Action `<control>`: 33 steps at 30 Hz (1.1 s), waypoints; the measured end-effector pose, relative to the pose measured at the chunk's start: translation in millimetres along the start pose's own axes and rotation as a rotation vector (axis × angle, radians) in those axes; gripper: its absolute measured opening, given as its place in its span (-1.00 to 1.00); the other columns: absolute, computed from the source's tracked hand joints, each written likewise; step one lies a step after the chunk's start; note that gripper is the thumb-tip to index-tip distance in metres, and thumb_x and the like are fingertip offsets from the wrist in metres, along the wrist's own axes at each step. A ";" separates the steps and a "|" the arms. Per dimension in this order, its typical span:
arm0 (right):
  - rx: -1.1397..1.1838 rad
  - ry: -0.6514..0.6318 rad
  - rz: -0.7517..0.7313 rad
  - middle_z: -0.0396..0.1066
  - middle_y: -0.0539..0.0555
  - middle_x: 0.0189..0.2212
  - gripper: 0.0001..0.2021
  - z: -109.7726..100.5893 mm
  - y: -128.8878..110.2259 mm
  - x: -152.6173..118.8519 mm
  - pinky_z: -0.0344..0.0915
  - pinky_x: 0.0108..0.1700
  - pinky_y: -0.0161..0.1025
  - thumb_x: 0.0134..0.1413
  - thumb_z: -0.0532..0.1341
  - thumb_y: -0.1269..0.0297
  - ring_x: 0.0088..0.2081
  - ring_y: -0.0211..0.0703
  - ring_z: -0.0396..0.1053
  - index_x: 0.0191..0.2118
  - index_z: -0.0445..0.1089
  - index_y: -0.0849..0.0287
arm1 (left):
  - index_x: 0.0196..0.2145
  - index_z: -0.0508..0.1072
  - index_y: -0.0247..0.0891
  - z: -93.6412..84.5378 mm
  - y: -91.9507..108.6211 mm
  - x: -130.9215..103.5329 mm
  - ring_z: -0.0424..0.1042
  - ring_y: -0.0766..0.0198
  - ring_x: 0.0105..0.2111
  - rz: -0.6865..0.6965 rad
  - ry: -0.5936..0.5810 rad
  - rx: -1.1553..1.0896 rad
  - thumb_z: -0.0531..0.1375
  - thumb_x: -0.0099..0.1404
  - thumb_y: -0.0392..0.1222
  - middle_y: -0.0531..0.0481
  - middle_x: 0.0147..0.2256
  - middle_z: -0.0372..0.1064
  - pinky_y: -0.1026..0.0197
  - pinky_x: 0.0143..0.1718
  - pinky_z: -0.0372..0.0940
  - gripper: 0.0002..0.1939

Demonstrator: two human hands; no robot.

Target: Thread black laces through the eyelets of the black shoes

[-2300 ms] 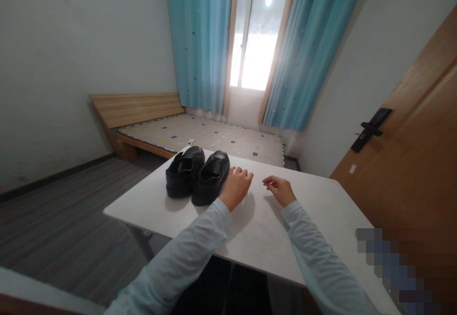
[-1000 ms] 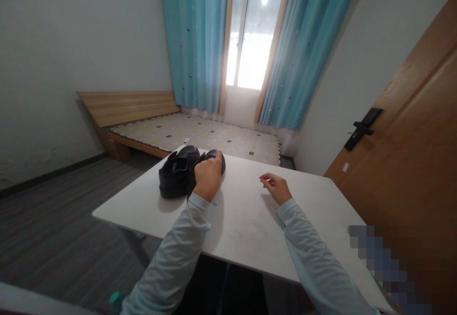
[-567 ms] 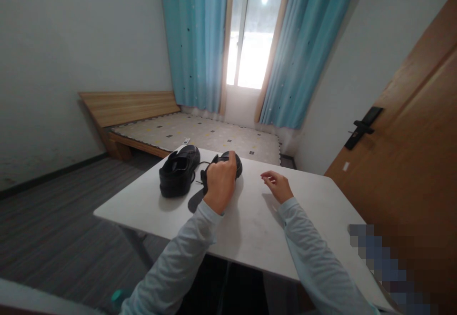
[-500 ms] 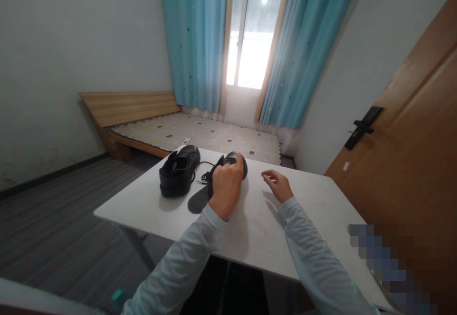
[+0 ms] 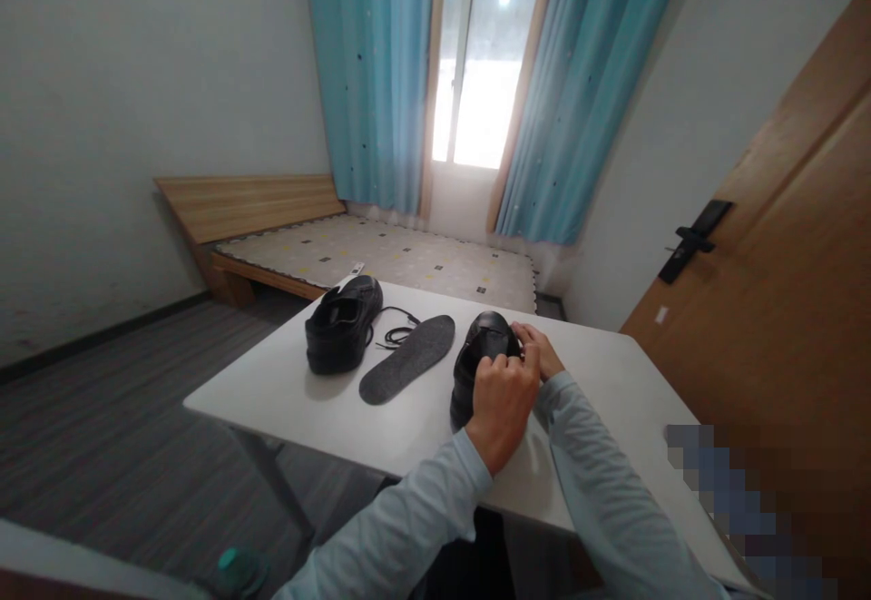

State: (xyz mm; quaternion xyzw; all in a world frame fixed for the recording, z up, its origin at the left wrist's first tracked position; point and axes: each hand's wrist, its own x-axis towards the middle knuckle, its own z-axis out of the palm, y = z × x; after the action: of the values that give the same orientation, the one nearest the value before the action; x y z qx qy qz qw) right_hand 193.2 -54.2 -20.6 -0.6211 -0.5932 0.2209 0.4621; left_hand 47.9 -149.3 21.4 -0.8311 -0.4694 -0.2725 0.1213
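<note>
A black shoe (image 5: pixel 488 329) rests on the white table, in front of me. My left hand (image 5: pixel 507 396) is closed on its near right part, the fingers bent over the opening. My right hand (image 5: pixel 539 350) touches the shoe's right side near the toe, its fingertips partly hidden behind the left hand. To the left lies a flat dark grey insole (image 5: pixel 408 359), slanted. Black laces (image 5: pixel 398 337) lie loose beside it. A second black shoe (image 5: pixel 340 326) stands at the table's left, its toe pointing away.
The white table (image 5: pixel 265 391) has its left edge beside the second shoe. Beyond it is a bed (image 5: pixel 395 250) under a window with blue curtains (image 5: pixel 381 83). A wooden door (image 5: pixel 782 309) stands on the right. A green-capped object (image 5: pixel 235 564) is low at the left.
My left hand has moved right with the shoe, uncovering the insole and laces. My right hand has come to the shoe's right side.
</note>
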 end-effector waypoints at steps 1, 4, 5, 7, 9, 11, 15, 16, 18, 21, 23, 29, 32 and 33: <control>-0.016 -0.004 0.001 0.47 0.05 -0.41 -0.60 0.1 0.6 0.3 0.30 -0.31 -0.26 0.00 0.05 -0.06 -0.34 -0.15 0.38 -0.35 0.41 0.18 | -0.03 0.24 -0.31 1.7 1.3 0.0 0.40 0.24 -0.39 -0.002 0.000 0.000 -0.03 0.34 -0.25 -0.05 -0.44 0.38 0.22 -0.37 0.16 -0.74; -0.032 -0.006 -0.006 0.46 0.04 -0.42 -0.62 -0.9 2.7 1.1 0.28 -0.30 -0.27 0.01 0.05 -0.05 -0.36 -0.16 0.36 -0.34 0.41 0.16 | -0.03 0.24 -0.31 5.2 4.1 1.2 0.40 0.23 -0.39 -0.013 -0.007 -0.005 -0.05 0.35 -0.25 -0.06 -0.44 0.38 0.21 -0.36 0.17 -0.73; -0.032 -0.005 -0.016 0.45 0.03 -0.44 -0.63 -1.4 3.7 1.4 0.28 -0.31 -0.27 0.01 0.05 -0.05 -0.37 -0.16 0.36 -0.36 0.41 0.15 | -0.02 0.24 -0.30 5.9 4.7 1.8 0.41 0.23 -0.39 -0.014 -0.014 -0.010 -0.05 0.35 -0.25 -0.06 -0.44 0.38 0.20 -0.36 0.18 -0.73; -0.025 0.001 -0.042 0.44 0.03 -0.47 -0.65 -2.2 6.4 2.2 0.28 -0.31 -0.27 0.00 0.07 -0.04 -0.38 -0.16 0.36 -0.39 0.40 0.13 | -0.01 0.24 -0.28 6.6 6.1 2.8 0.41 0.22 -0.38 -0.015 -0.030 -0.020 -0.07 0.35 -0.25 -0.07 -0.43 0.39 0.19 -0.36 0.19 -0.72; -0.021 0.011 -0.070 0.44 0.02 -0.48 -0.67 -2.4 9.0 3.3 0.28 -0.29 -0.27 -0.01 0.07 -0.04 -0.37 -0.15 0.36 -0.42 0.39 0.11 | 0.02 0.23 -0.27 6.7 7.9 3.2 0.41 0.21 -0.39 -0.019 -0.046 -0.024 -0.07 0.35 -0.26 -0.08 -0.43 0.39 0.19 -0.37 0.19 -0.70; -0.027 0.020 -0.082 0.45 0.03 -0.46 -0.68 -2.0 11.0 4.6 0.29 -0.24 -0.25 -0.01 0.08 -0.03 -0.34 -0.14 0.36 -0.43 0.38 0.11 | 0.03 0.23 -0.28 7.1 10.7 2.9 0.41 0.22 -0.40 -0.024 -0.060 -0.018 -0.07 0.35 -0.27 -0.09 -0.43 0.38 0.21 -0.39 0.18 -0.69; -0.038 0.023 -0.064 0.47 0.06 -0.40 -0.69 -2.0 12.0 7.2 0.28 -0.15 -0.18 -0.01 0.07 0.00 -0.28 -0.10 0.38 -0.42 0.39 0.12 | 0.04 0.22 -0.33 11.3 19.1 0.7 0.40 0.24 -0.41 -0.049 -0.051 -0.004 -0.05 0.34 -0.28 -0.11 -0.43 0.37 0.23 -0.39 0.17 -0.67; -0.038 0.022 -0.062 0.48 0.07 -0.37 -0.70 -2.5 11.6 7.4 0.28 -0.14 -0.17 -0.01 0.07 0.01 -0.26 -0.09 0.38 -0.41 0.39 0.12 | 0.04 0.23 -0.35 12.4 21.3 0.4 0.40 0.24 -0.40 -0.055 -0.044 -0.006 -0.05 0.33 -0.28 -0.12 -0.42 0.36 0.23 -0.40 0.17 -0.67; -0.035 0.015 -0.063 0.49 0.09 -0.33 -0.72 -4.0 10.2 7.0 0.29 -0.12 -0.17 -0.02 0.09 0.04 -0.22 -0.07 0.39 -0.39 0.41 0.12 | 0.01 0.24 -0.38 12.9 24.9 0.6 0.40 0.22 -0.39 -0.063 -0.041 -0.013 -0.05 0.33 -0.27 -0.14 -0.41 0.36 0.23 -0.39 0.18 -0.68; 0.006 -0.024 -0.072 0.49 0.10 -0.30 -0.73 -6.1 6.9 4.4 0.32 -0.15 -0.19 -0.04 0.11 0.07 -0.20 -0.05 0.40 -0.36 0.44 0.13 | 0.00 0.24 -0.43 6.7 26.6 2.7 0.42 0.19 -0.37 -0.061 -0.088 -0.020 -0.06 0.33 -0.29 -0.18 -0.39 0.37 0.22 -0.39 0.20 -0.68; 0.069 -0.060 -0.075 0.49 0.11 -0.28 -0.71 -6.1 4.3 2.2 0.35 -0.20 -0.21 -0.05 0.13 0.07 -0.21 -0.05 0.41 -0.32 0.45 0.15 | 0.02 0.22 -0.44 -1.2 25.2 4.1 0.44 0.17 -0.36 -0.040 -0.141 -0.028 -0.06 0.32 -0.31 -0.22 -0.37 0.38 0.22 -0.39 0.22 -0.67; 0.158 -0.061 0.027 0.50 0.11 -0.30 -0.65 0.2 -0.5 1.1 0.37 -0.20 -0.17 -0.02 0.08 0.02 -0.24 -0.07 0.43 -0.31 0.44 0.17 | -0.07 0.31 -0.44 -22.3 11.6 9.6 0.46 0.07 -0.29 0.025 -0.266 -0.096 -0.05 0.31 -0.32 -0.28 -0.36 0.41 0.15 -0.36 0.27 -0.71; 0.130 -0.029 -0.021 0.50 0.13 -0.28 -0.65 2.2 -1.1 2.3 0.33 -0.11 -0.15 -0.02 0.08 0.01 -0.18 -0.07 0.41 -0.32 0.44 0.18 | 0.04 0.22 -0.44 -30.9 -2.1 20.4 0.47 0.05 -0.29 0.061 -0.276 -0.123 -0.02 0.30 -0.27 -0.29 -0.34 0.43 0.15 -0.40 0.29 -0.64; 0.123 -0.018 -0.035 0.50 0.14 -0.27 -0.65 2.2 -1.4 2.3 0.32 -0.09 -0.15 -0.03 0.09 0.01 -0.16 -0.07 0.40 -0.32 0.44 0.18 | 0.06 0.20 -0.41 -34.3 -8.1 25.6 0.47 0.05 -0.28 0.063 -0.268 -0.121 -0.01 0.31 -0.25 -0.28 -0.32 0.43 0.15 -0.39 0.30 -0.62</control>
State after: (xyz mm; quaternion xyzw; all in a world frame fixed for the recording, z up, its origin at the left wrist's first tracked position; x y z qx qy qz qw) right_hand 191.1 -51.6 -19.9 -0.5791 -0.5935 0.2544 0.4977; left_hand 39.9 -142.4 63.7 -0.8801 -0.4379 -0.1830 0.0158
